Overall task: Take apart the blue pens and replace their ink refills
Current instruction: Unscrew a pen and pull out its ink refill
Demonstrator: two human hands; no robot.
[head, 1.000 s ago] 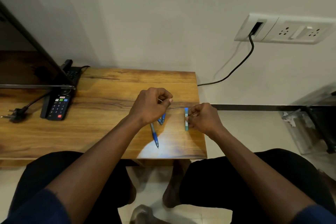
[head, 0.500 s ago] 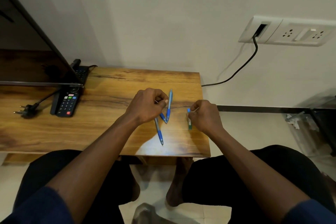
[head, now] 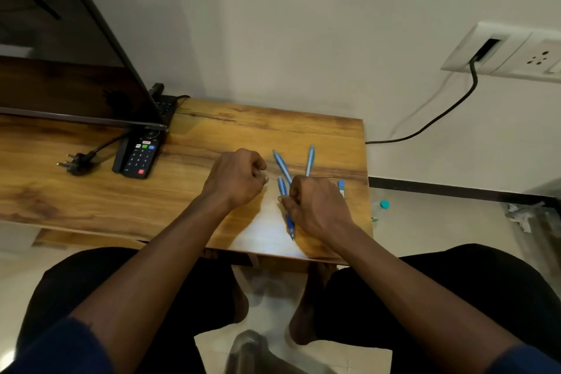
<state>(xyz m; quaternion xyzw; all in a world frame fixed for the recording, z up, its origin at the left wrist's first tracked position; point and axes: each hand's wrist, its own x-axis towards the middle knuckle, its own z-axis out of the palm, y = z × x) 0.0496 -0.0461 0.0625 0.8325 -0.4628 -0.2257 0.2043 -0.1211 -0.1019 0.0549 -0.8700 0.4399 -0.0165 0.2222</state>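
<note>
Three blue pens lie on the wooden table (head: 212, 136). One pen (head: 281, 165) slants toward the far left. A second pen (head: 310, 159) points away, its near end hidden under my right hand (head: 317, 208). That hand is curled and pinches the third pen (head: 290, 225), whose tip points toward me. A short blue pen piece (head: 341, 188) lies just right of that hand. My left hand (head: 238, 177) hovers left of the pens with its fingers curled and thumb against them; nothing shows in it.
A black remote (head: 138, 155) and a loose plug (head: 76, 162) lie at the left, under a tilted dark screen (head: 60, 76). The table's right edge is close to the pens. A black cable (head: 440, 118) runs to a wall socket (head: 510, 51). My knees are below the table.
My right hand has moved left from the short pen piece onto the pens and taken hold of one. My left hand has drawn back left. The thin refill seen between the hands is out of sight.
</note>
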